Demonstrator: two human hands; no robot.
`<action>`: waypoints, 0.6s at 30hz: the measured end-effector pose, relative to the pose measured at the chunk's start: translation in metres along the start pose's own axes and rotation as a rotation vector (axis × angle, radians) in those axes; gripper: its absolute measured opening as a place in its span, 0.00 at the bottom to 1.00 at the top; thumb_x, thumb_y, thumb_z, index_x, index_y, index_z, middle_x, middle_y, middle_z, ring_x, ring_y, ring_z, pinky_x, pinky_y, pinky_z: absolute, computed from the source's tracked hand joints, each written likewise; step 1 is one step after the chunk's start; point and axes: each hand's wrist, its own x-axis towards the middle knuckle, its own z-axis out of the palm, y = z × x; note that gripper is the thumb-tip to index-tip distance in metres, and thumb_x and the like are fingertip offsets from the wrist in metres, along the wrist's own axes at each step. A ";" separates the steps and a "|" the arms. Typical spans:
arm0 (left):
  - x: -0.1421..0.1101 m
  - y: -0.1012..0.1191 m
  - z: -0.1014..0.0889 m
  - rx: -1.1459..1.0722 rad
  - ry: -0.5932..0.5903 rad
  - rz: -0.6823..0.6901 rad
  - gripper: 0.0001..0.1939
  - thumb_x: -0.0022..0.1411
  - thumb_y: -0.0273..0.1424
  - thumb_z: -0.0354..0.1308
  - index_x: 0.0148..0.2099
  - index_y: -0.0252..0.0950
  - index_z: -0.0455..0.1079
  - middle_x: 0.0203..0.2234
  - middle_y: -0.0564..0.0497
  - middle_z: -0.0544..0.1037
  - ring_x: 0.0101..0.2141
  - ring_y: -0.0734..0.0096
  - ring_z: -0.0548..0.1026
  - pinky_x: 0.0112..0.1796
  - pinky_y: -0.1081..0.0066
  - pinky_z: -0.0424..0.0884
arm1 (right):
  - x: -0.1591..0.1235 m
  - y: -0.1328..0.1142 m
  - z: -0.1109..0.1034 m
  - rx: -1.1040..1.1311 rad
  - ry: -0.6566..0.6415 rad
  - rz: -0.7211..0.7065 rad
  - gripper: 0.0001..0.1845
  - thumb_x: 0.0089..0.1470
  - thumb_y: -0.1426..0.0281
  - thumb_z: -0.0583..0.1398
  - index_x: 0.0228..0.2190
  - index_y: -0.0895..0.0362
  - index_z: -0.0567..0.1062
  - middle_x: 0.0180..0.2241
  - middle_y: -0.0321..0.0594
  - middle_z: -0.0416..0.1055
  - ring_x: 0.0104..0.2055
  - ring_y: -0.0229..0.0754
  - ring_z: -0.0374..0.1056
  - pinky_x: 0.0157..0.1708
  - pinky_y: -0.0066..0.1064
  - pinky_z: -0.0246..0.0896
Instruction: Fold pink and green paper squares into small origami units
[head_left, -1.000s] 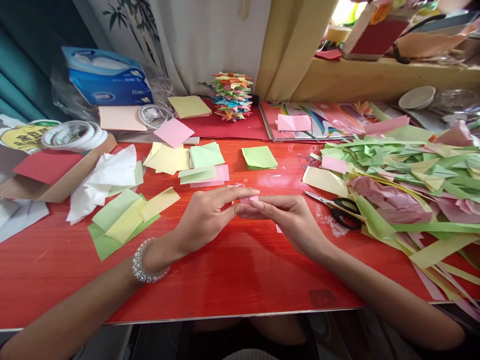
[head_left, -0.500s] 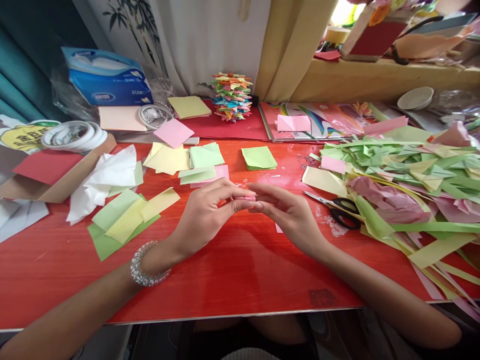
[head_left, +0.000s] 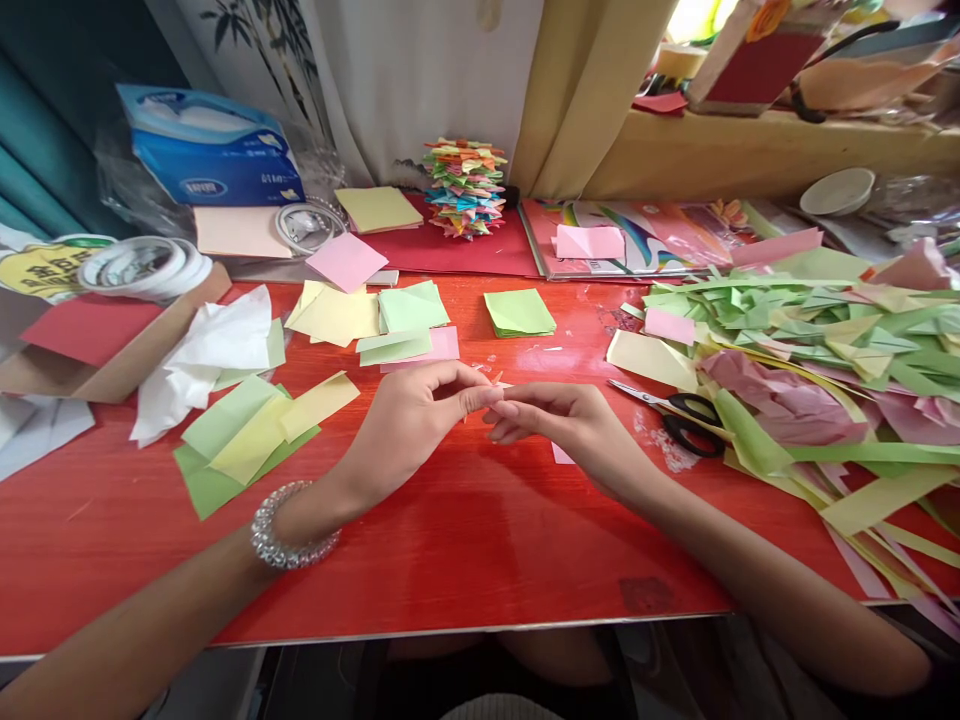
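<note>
My left hand (head_left: 416,415) and my right hand (head_left: 559,425) meet fingertip to fingertip above the red table (head_left: 450,540). Both pinch a small folded pink paper piece (head_left: 497,383), of which only a thin tip shows between the fingers. A silver bead bracelet (head_left: 289,530) circles my left wrist. A tiny pink scrap (head_left: 561,455) lies on the table under my right hand. Black-handled scissors (head_left: 675,415) rest just right of my right hand.
Small stacks of yellow, green and pink paper squares (head_left: 390,320) lie beyond my hands. A heap of cut paper strips (head_left: 825,360) fills the right side. Folded green and yellow sheets (head_left: 247,430), crumpled tissue (head_left: 210,355), tape rolls (head_left: 142,265), a tissue box (head_left: 210,150) and a colourful folded-paper stack (head_left: 465,185) stand left and behind.
Both hands tightened from a flat hold into a fingertip pinch on the pink piece, which now shows far less. The view shifted slightly.
</note>
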 end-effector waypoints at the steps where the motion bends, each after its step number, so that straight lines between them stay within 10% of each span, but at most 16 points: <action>1: 0.000 0.000 0.000 0.001 -0.005 -0.007 0.08 0.59 0.34 0.57 0.32 0.35 0.73 0.29 0.54 0.76 0.32 0.73 0.71 0.35 0.75 0.65 | 0.000 0.000 0.000 0.040 -0.014 0.019 0.11 0.51 0.64 0.60 0.35 0.57 0.77 0.30 0.38 0.76 0.32 0.37 0.73 0.36 0.30 0.70; 18: 0.003 0.001 -0.003 0.240 -0.146 0.061 0.06 0.60 0.31 0.55 0.32 0.36 0.70 0.29 0.56 0.74 0.32 0.74 0.70 0.33 0.73 0.63 | -0.005 0.004 0.005 -0.117 0.011 0.008 0.08 0.53 0.68 0.58 0.27 0.60 0.74 0.24 0.36 0.73 0.26 0.35 0.72 0.30 0.27 0.68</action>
